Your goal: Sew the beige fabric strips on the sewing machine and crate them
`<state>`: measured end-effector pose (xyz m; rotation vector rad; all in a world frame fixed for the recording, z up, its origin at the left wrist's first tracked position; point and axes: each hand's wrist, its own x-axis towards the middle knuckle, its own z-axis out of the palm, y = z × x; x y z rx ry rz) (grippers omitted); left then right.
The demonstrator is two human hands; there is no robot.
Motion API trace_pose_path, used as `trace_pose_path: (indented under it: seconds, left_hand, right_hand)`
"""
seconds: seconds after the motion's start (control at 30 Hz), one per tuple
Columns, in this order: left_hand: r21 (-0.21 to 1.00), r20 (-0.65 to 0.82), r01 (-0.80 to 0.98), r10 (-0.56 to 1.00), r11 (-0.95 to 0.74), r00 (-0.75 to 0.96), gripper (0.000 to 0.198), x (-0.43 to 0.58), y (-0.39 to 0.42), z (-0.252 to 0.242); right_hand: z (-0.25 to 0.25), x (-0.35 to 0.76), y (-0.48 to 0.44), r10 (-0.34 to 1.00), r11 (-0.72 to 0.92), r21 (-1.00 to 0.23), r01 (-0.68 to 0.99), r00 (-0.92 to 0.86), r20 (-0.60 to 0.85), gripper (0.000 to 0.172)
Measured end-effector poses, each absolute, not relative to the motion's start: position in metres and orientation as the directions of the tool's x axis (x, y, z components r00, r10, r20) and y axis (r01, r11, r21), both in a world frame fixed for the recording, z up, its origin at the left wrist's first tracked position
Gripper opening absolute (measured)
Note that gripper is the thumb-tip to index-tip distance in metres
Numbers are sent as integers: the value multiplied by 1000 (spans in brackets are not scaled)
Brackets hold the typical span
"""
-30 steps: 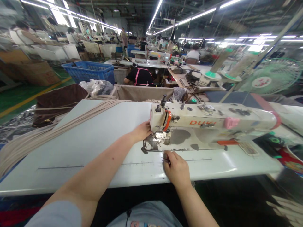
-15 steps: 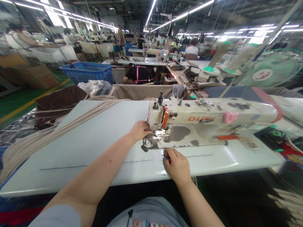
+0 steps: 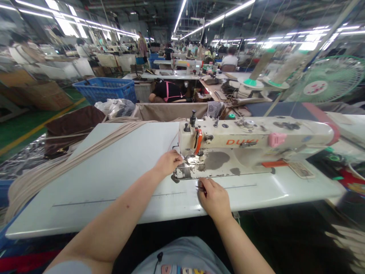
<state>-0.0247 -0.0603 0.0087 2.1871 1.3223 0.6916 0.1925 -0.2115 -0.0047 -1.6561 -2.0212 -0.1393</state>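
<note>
My left hand [image 3: 170, 163] is beside the needle area of a cream sewing machine [image 3: 242, 139], left of its metal presser foot [image 3: 195, 160]. Its thumb and fingertips are pinched together; whatever is between them is too small to make out. Close to the front edge of the machine bed [image 3: 222, 167], my right hand [image 3: 214, 196] is closed around small metal thread snips [image 3: 200, 188]. Their two pointed tips stick out to the left, and the rest is hidden in the palm. No fabric shows under the presser foot.
A bundle of long beige strips [image 3: 94, 146] lies along the left of the white table [image 3: 128, 167]. Behind stand a fabric-lined bin [image 3: 171, 111] and a blue basket [image 3: 105, 89]. Thread cones [image 3: 258, 68] and a green fan [image 3: 319, 85] are at right. A person [image 3: 167, 91] bends down ahead.
My left hand has drawn slightly back and down from the needle area, its fingers now pinched in plainer view. My right hand stays in place with the thread snips.
</note>
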Motion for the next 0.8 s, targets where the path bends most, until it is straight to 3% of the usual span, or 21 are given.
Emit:
trace_pose_path:
  seconds: [0.8]
  left_hand:
    - [583, 74, 772, 963, -254, 260, 9, 4, -109, 1]
  right_hand:
    - [-3, 192, -211, 886, 246, -256, 935, -110, 449, 23]
